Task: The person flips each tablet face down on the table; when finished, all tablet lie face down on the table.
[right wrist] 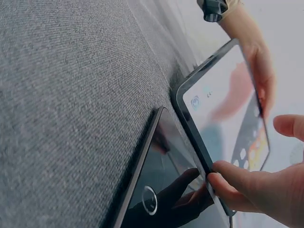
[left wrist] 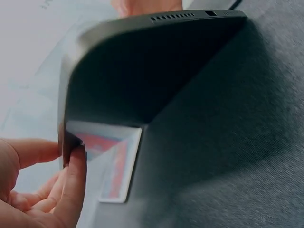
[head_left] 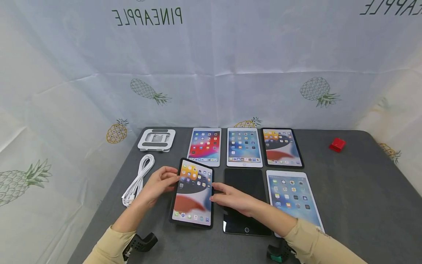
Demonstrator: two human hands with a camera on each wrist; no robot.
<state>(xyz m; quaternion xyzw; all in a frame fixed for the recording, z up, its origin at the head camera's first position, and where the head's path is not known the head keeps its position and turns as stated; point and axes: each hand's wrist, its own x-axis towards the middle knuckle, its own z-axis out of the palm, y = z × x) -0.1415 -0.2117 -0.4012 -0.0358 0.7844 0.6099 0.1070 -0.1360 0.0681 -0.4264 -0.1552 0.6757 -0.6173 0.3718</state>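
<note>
A black-framed tablet (head_left: pixel 192 194) with its home screen lit is tilted, and the left wrist view looks under its dark underside (left wrist: pixel 118 76). My left hand (head_left: pixel 159 185) pinches its left edge; in the left wrist view the thumb and fingers (left wrist: pixel 73 183) grip that edge from both faces. My right hand (head_left: pixel 232 198) holds the opposite edge, with fingertips right at the rim in the right wrist view. Just right of the held tablet lies a dark-screened tablet (head_left: pixel 244 183) with a round home button, partly under my right hand and forearm.
Along the back lie a red-wallpaper white tablet (head_left: pixel 204 145), a blue-screened white tablet (head_left: pixel 244 146) and a black-framed tablet (head_left: pixel 282 147). Another white tablet (head_left: pixel 293 190) is partly beneath my right forearm. A folded stand (head_left: pixel 156 140), white cable (head_left: pixel 140 178) and red object (head_left: pixel 337 145) flank them.
</note>
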